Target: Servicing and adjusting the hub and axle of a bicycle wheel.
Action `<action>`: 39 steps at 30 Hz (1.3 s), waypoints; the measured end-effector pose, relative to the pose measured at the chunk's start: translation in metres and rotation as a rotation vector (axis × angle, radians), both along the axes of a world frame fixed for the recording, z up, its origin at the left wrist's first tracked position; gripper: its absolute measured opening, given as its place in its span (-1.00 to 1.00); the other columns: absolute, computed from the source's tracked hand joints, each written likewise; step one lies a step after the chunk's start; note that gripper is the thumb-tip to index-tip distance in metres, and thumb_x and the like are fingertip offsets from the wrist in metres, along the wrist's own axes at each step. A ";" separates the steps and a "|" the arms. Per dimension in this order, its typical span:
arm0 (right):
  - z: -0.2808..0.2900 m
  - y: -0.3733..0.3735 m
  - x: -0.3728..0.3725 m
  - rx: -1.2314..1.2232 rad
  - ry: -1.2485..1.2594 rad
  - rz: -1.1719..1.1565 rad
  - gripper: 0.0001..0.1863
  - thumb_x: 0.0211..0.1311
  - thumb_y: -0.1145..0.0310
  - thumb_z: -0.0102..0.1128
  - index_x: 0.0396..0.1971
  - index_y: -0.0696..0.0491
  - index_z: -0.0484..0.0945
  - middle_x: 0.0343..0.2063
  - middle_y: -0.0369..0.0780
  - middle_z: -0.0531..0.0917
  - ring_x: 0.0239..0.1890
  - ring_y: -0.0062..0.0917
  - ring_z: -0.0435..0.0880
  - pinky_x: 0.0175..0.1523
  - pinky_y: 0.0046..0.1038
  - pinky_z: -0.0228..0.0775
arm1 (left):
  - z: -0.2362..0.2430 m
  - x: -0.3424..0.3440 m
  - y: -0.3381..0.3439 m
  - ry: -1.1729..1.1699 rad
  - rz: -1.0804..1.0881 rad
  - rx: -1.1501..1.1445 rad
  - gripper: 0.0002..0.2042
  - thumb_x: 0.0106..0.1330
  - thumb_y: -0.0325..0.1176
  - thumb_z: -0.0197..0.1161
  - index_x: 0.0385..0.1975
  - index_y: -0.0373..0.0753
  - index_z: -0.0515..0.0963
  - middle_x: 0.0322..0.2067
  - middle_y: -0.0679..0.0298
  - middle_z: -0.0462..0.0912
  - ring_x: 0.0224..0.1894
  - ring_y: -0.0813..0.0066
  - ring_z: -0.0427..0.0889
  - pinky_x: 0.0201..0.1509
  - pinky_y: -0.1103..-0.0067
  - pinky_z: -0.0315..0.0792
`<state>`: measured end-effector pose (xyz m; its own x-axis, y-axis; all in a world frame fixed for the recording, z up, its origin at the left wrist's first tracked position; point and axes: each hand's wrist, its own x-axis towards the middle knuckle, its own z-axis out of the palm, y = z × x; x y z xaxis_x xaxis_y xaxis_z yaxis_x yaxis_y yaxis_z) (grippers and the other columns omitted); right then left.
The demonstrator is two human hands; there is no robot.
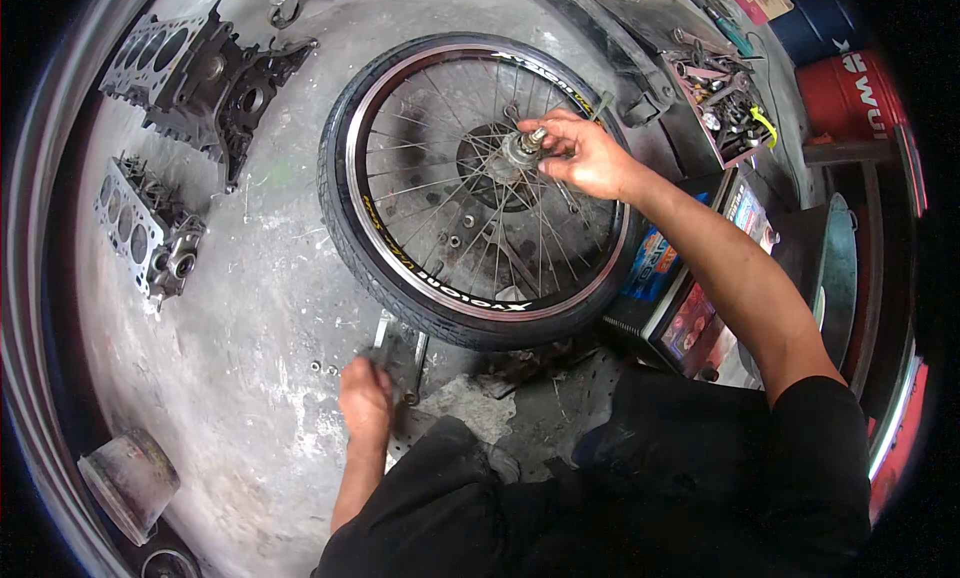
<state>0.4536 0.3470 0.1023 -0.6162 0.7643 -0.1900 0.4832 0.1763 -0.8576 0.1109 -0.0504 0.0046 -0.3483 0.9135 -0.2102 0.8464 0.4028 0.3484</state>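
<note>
A bicycle wheel (345, 193) with a black tyre lies flat on the floor in front of me. My right hand (585, 156) reaches over it, thumb and fingers closed around the threaded axle (535, 138) that stands up from the hub. My left hand (366, 396) is low, just outside the tyre's near left edge, and somewhat blurred. Its fingers are curled on a wrench (382, 328), whose pale end points toward the tyre. Beside that hand lies a second long tool (419, 353), apparently another wrench. Small nuts (316, 366) rest on the floor to its left.
An engine block (165, 68) and a cylinder head (140, 228) sit at the left. A metal pot-like container (130, 483) is at the lower left. Right of the wheel stand a car battery (665, 268) and a tray of loose tools (735, 98). A red drum (850, 93) stands beyond.
</note>
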 end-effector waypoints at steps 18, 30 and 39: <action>-0.012 0.003 0.004 0.169 -0.084 0.040 -0.43 0.73 -0.05 -0.09 0.37 0.06 0.58 0.19 -0.14 0.58 0.36 -0.31 0.48 0.54 -0.31 0.20 | 0.164 0.097 0.265 0.347 -0.737 0.136 -0.38 0.44 -0.44 0.13 0.51 0.18 0.41 -0.27 0.14 0.69 -0.28 0.09 0.81 -0.22 0.19 0.66; -0.006 -0.003 0.004 0.186 -0.131 -0.015 -0.42 0.70 -0.10 -0.06 0.36 0.01 0.60 0.17 -0.14 0.60 0.32 -0.29 0.55 0.48 -0.32 0.32 | 0.194 0.121 0.295 0.484 -0.795 -0.078 -0.50 0.52 -0.40 0.10 0.44 0.12 0.50 -0.18 0.11 0.77 -0.20 0.10 0.84 -0.16 0.23 0.70; -0.005 -0.007 0.007 0.261 -0.164 0.002 -0.46 0.71 -0.03 -0.06 0.35 0.03 0.58 0.18 -0.10 0.62 0.34 -0.22 0.56 0.48 -0.27 0.33 | 0.211 0.131 0.337 0.376 -0.855 -0.096 -0.67 0.47 -0.46 0.11 0.04 -0.04 0.78 -0.18 0.03 0.83 -0.10 0.06 0.84 -0.03 0.20 0.69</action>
